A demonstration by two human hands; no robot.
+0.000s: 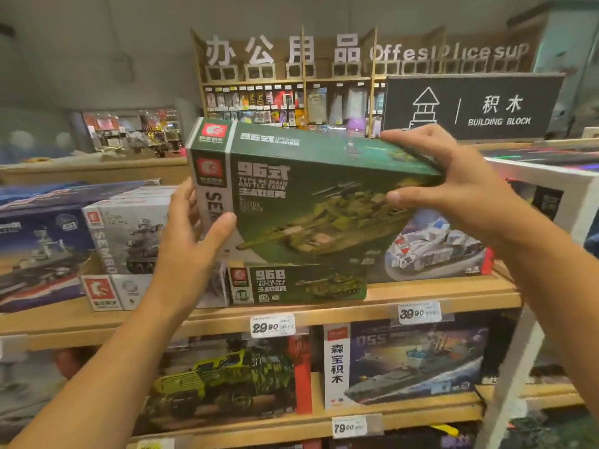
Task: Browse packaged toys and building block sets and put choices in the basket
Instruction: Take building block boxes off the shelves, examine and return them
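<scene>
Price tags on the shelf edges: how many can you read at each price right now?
29.90 tag: 1
39.90 tag: 1
79.00 tag: 1
Total: 3 readable price tags. A yellow one at the bottom edge is cut off and unreadable.

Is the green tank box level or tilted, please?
Tilted: the green box, held at both ends, sits with its left end higher than its right.
</scene>
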